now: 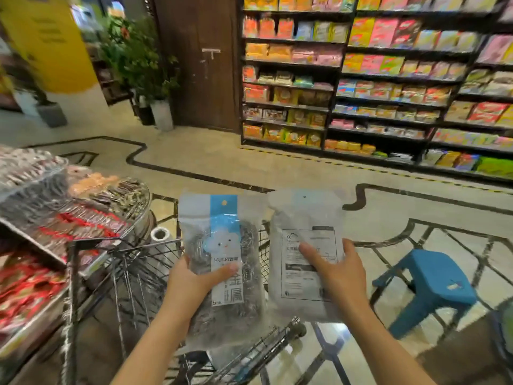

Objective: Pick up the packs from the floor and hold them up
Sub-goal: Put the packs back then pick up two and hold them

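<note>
Two clear plastic packs of metal scourers are held upright side by side in front of me, above a wire cart. My left hand [194, 279] grips the left pack [222, 226], which shows its front: a blue stripe and a cloud cartoon. My right hand [337, 270] grips the right pack [304, 218], which shows its back with a printed label. Each thumb lies across the front of its pack. The two packs nearly touch at their inner edges.
A black wire shopping cart [133, 276] stands under my hands. A display of wrapped sweets [55, 218] is at the left. A blue plastic stool [433, 282] stands on the tiled floor at the right. Stocked snack shelves [388, 87] line the back, and potted plants [144, 68] stand by a yellow wall.
</note>
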A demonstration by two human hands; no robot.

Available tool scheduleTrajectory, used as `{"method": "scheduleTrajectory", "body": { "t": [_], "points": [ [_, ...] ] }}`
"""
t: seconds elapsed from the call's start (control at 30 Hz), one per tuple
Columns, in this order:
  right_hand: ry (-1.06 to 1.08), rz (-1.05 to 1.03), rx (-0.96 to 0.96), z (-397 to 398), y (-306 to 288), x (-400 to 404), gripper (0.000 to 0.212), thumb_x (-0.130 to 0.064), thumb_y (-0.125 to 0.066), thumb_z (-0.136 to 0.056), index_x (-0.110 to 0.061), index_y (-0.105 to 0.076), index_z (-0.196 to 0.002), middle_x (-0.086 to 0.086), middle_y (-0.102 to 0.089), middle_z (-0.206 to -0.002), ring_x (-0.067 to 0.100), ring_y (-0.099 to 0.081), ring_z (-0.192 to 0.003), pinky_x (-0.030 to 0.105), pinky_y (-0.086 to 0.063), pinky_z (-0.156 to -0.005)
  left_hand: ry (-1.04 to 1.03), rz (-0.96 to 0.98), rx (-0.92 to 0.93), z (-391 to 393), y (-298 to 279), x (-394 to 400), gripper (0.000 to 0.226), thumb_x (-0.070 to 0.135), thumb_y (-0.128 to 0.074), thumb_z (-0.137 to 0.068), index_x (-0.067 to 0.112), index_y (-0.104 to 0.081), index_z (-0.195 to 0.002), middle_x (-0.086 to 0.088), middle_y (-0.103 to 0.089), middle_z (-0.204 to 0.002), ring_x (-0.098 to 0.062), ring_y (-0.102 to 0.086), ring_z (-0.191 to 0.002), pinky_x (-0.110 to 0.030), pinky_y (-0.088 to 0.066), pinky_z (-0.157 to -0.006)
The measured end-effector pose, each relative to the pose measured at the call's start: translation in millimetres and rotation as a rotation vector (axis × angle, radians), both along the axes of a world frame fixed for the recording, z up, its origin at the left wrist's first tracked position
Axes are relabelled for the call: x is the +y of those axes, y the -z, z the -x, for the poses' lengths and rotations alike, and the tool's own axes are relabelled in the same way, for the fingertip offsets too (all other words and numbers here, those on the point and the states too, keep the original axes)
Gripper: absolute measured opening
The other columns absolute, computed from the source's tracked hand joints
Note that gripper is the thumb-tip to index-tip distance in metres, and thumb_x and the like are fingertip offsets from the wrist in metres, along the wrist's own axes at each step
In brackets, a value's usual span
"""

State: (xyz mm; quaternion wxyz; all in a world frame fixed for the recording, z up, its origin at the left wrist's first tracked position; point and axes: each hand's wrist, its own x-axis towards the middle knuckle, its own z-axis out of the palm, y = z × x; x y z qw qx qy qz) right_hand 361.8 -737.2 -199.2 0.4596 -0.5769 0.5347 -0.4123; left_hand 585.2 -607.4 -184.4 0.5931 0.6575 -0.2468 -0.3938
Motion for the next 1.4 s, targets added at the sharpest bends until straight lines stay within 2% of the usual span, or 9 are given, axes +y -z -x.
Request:
{"method": "scheduleTrajectory", "body": {
  "t": [0.2, 0.37, 0.47, 0.57, 0.77, 0.9, 1.0, 1.27, 1.4],
  "points": [
    [-0.210, -0.102, 0.061, -58.3, 60.9, -69.8, 0.048, -0.045, -0.090, -0.073, -0.033, -0.061, -0.108, -0.010, -0.077, -0.098, 0.010, -0.077, -0.085, 0.037, -0.065, -0.072, -0.171, -0.145, 0.081, -41.0, 60.3, -23.7, 0.083, 0.032, -0.103, -0.045, 0.015, -0.069, -0.119, -0.004, -0.082, -0.100, -0.027, -0.079, -0.091, -0.052, -0.059, -0.091],
    [-0.418, -0.204, 0.169, -95.0, 107.6, -112.2, 0.057, -0.044, -0.090, -0.073, -0.027, -0.058, -0.117, -0.006, -0.076, -0.104, 0.004, -0.074, -0.083, 0.025, -0.061, -0.067, -0.368, -0.276, 0.160, -56.9, 110.8, -42.6, 0.113, 0.052, -0.104, -0.023, 0.016, -0.067, -0.124, -0.003, -0.081, -0.105, -0.028, -0.078, -0.096, -0.056, -0.057, -0.095],
    [-0.528, -0.282, 0.257, -110.6, 135.1, -134.1, 0.069, -0.043, -0.089, -0.075, -0.019, -0.055, -0.130, -0.009, -0.073, -0.106, -0.003, -0.071, -0.079, 0.012, -0.055, -0.059, -0.426, -0.319, 0.125, -57.2, 117.1, -53.6, 0.094, 0.043, -0.105, -0.038, 0.016, -0.067, -0.119, 0.006, -0.079, -0.102, -0.025, -0.074, -0.101, -0.045, -0.054, -0.099],
    [-0.604, -0.312, 0.390, -126.3, 163.1, -147.9, 0.097, -0.069, -0.083, -0.070, -0.018, -0.047, -0.144, -0.004, -0.069, -0.125, 0.016, -0.072, -0.103, 0.026, -0.060, -0.086, -0.449, -0.369, 0.131, -58.9, 134.7, -65.5, 0.049, 0.010, -0.093, -0.068, 0.028, -0.058, -0.099, 0.019, -0.062, -0.090, -0.012, -0.063, -0.086, -0.026, -0.048, -0.082],
    [-0.629, -0.428, 0.502, -143.4, 216.5, -154.0, 0.113, -0.074, -0.082, -0.062, -0.019, -0.042, -0.152, 0.001, -0.064, -0.138, 0.021, -0.065, -0.117, 0.038, -0.052, -0.101, -0.437, -0.491, 0.178, -65.8, 206.6, -74.9, 0.043, 0.009, -0.092, -0.071, 0.027, -0.065, -0.100, 0.016, -0.077, -0.081, 0.008, -0.069, -0.073, -0.007, -0.048, -0.061],
    [-0.578, -0.481, 0.543, -145.8, 266.9, -151.7, 0.132, -0.093, -0.077, -0.045, -0.020, -0.046, -0.150, 0.004, -0.065, -0.141, 0.027, -0.063, -0.127, 0.051, -0.055, -0.103, -0.424, -0.548, 0.235, -66.9, 261.2, -71.5, 0.072, 0.027, -0.098, -0.064, 0.022, -0.063, -0.127, 0.004, -0.076, -0.113, -0.009, -0.073, -0.098, -0.017, -0.056, -0.074],
    [-0.553, -0.518, 0.604, -151.9, 303.8, -147.1, 0.121, -0.087, -0.081, -0.050, -0.019, -0.051, -0.145, 0.002, -0.069, -0.132, 0.025, -0.068, -0.119, 0.054, -0.059, -0.097, -0.461, -0.606, 0.298, -66.1, 305.9, -69.1, 0.094, 0.043, -0.102, -0.045, 0.020, -0.062, -0.127, -0.001, -0.075, -0.117, -0.021, -0.074, -0.104, -0.037, -0.063, -0.083],
    [-0.612, -0.553, 0.695, -151.3, 388.3, -146.1, 0.071, -0.060, -0.086, -0.071, -0.025, -0.061, -0.128, -0.011, -0.074, -0.102, -0.001, -0.072, -0.083, 0.019, -0.060, -0.058, -0.503, -0.676, 0.398, -56.0, 404.6, -77.5, 0.057, 0.013, -0.093, -0.069, 0.019, -0.059, -0.114, 0.001, -0.071, -0.105, -0.003, -0.069, -0.077, -0.008, -0.050, -0.048],
    [-0.563, -0.546, 0.704, -143.6, 417.6, -146.9, 0.057, -0.060, -0.087, -0.069, -0.036, -0.061, -0.114, -0.011, -0.076, -0.102, 0.009, -0.075, -0.092, 0.040, -0.065, -0.079, -0.482, -0.675, 0.387, -48.3, 432.3, -77.8, 0.050, 0.014, -0.094, -0.069, 0.029, -0.061, -0.104, 0.008, -0.074, -0.101, 0.005, -0.073, -0.075, -0.016, -0.059, -0.062]
  ]
}}
